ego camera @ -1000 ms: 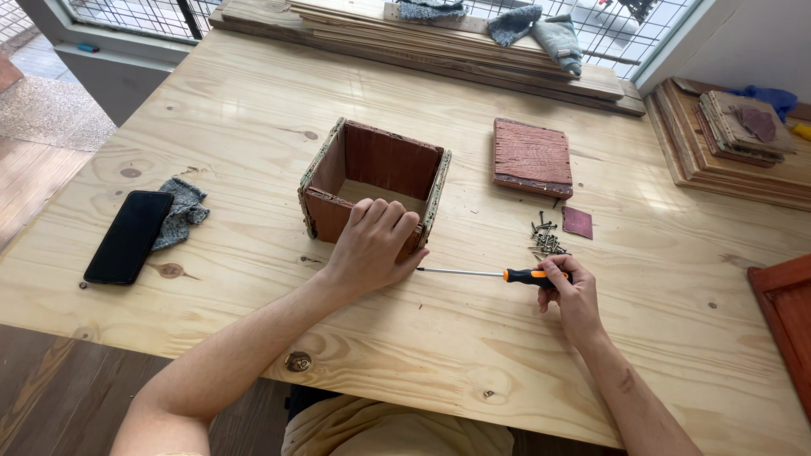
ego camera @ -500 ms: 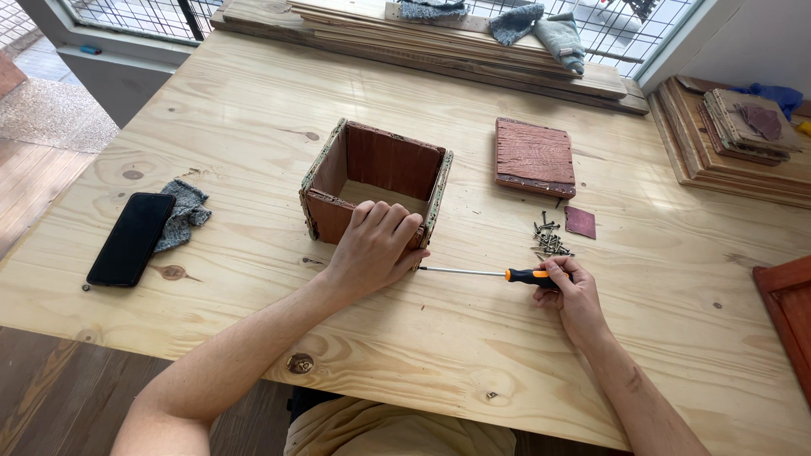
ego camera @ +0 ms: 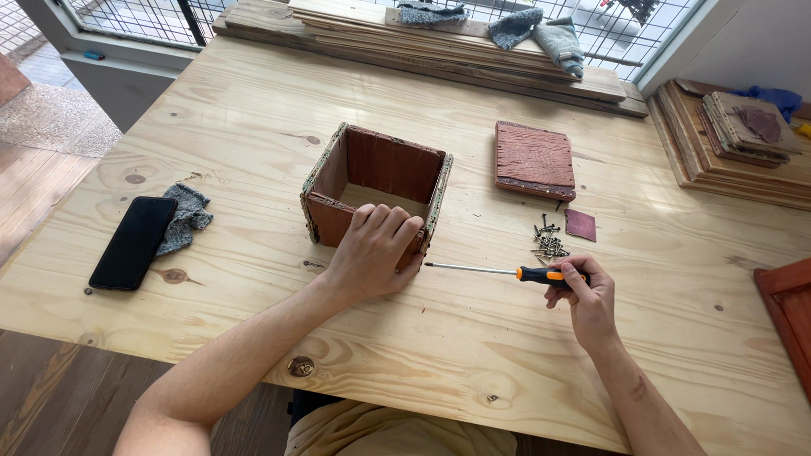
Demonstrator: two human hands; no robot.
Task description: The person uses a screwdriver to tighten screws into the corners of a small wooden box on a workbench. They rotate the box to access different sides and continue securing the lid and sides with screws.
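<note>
A small open-topped box of reddish-brown boards point(ego camera: 384, 165) stands on the pale wooden table point(ego camera: 253, 127). My left hand point(ego camera: 373, 253) grips its near wall, fingers hooked over the top edge. My right hand point(ego camera: 583, 297) holds a screwdriver with an orange and black handle point(ego camera: 541, 274). Its thin shaft lies level, and the tip points left at the box's near right corner, close to my left hand. Several dark screws point(ego camera: 549, 239) lie in a loose pile just beyond my right hand.
A square reddish panel point(ego camera: 534, 159) and a small dark red patch point(ego camera: 579, 225) lie right of the box. A black phone point(ego camera: 133, 241) and grey cloth point(ego camera: 182, 218) lie at left. Stacked boards line the far edge point(ego camera: 473, 51) and right side point(ego camera: 726, 152).
</note>
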